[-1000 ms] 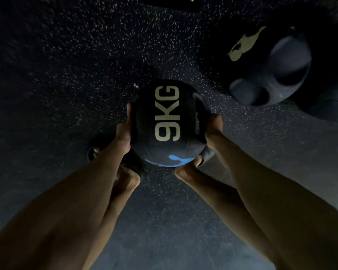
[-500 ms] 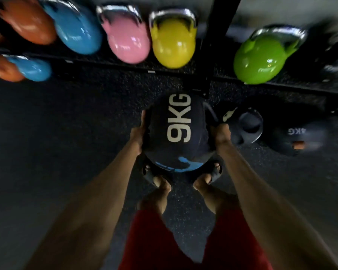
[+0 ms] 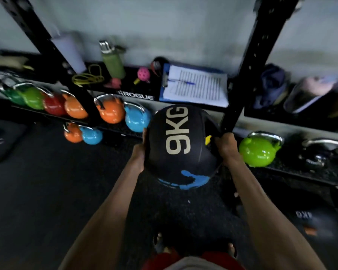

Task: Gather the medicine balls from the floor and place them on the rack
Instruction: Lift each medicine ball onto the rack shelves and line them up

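Observation:
A black medicine ball (image 3: 180, 149) marked "9KG", with a blue patch at its bottom, is held up in front of me between both hands. My left hand (image 3: 140, 151) presses its left side and my right hand (image 3: 225, 146) grips its right side. The black rack (image 3: 137, 96) stands just behind the ball, with an upright post (image 3: 248, 61) above my right hand. Another dark medicine ball (image 3: 306, 219) with an orange mark lies on the floor at the lower right, blurred.
Coloured kettlebells (image 3: 109, 112) line the lower rack, with a bright green one (image 3: 259, 151) at the right. A clipboard (image 3: 195, 86), a green bottle (image 3: 112, 63) and a pink ball (image 3: 143, 74) lie on the shelf. Bags (image 3: 308, 92) sit at the right. The floor (image 3: 47, 182) is dark rubber.
The 9KG ball has risen from the floor to rack height in both hands. My view has tilted up from the floor to the rack, its shelf and the wall.

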